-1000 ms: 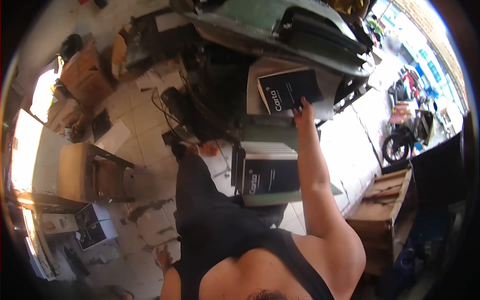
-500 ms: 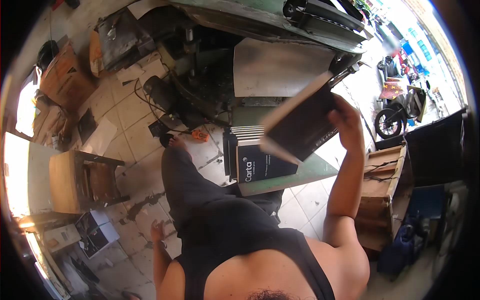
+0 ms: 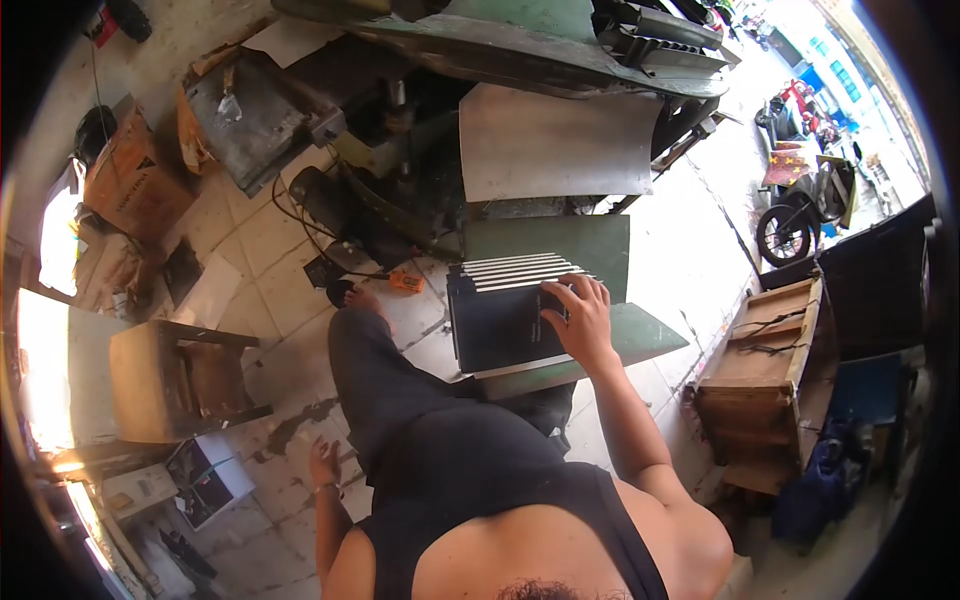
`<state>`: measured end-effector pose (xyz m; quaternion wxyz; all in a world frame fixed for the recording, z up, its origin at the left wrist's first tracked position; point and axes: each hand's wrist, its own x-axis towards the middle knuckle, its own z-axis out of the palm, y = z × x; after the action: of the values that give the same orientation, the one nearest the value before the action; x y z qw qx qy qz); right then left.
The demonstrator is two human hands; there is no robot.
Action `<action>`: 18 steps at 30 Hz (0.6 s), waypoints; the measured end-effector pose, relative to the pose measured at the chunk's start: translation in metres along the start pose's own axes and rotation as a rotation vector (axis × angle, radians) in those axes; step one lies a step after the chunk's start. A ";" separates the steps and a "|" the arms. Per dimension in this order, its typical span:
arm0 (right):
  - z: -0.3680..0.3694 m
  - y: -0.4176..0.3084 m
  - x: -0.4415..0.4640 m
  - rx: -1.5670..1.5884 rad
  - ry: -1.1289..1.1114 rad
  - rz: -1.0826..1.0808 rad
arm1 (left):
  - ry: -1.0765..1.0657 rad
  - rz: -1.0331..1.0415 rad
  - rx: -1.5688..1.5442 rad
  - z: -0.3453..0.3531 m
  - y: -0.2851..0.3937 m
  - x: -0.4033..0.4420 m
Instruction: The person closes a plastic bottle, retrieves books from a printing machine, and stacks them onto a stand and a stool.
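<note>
I rest my right hand (image 3: pixel 582 315), fingers loosely spread, on stepped black books (image 3: pixel 495 330), apparently to steady them, left hand (image 3: pixel 325 463) open.

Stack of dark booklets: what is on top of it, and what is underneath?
The right hand touches the top of the stack. A green surface shows past the stack's far and right edges; what lies directly beneath is covered and cannot be seen.
</note>
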<state>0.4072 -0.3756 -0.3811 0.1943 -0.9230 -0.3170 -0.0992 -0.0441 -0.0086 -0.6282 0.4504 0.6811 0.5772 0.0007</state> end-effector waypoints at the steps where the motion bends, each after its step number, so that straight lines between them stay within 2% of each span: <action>1: 0.001 -0.001 0.001 0.000 0.018 -0.001 | 0.007 -0.033 -0.058 -0.002 0.025 -0.009; 2: 0.003 -0.002 0.008 0.003 0.041 -0.012 | 0.023 -0.065 -0.125 -0.005 0.042 -0.012; 6: 0.013 0.001 0.018 0.060 0.058 -0.041 | 0.040 0.124 -0.051 0.002 0.032 0.019; 10: 0.017 -0.002 0.029 0.118 0.046 0.002 | 0.010 0.199 -0.180 0.011 0.082 0.006; 12: 0.018 -0.002 0.033 0.131 0.019 0.034 | -0.036 0.222 -0.233 0.006 0.135 -0.027; 13: 0.019 -0.002 0.035 0.155 0.021 0.039 | -0.043 0.291 -0.108 0.006 0.140 -0.027; 16: 0.014 0.000 0.041 0.150 -0.045 0.039 | -0.073 0.326 -0.250 0.016 0.142 -0.023; 18: 0.011 0.008 0.044 0.182 -0.074 0.048 | -0.094 0.296 -0.234 0.014 0.137 -0.013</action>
<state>0.4467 -0.3526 -0.3798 0.2676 -0.9119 -0.3096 -0.0310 0.0669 -0.0174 -0.5460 0.5479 0.7009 0.4452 0.1020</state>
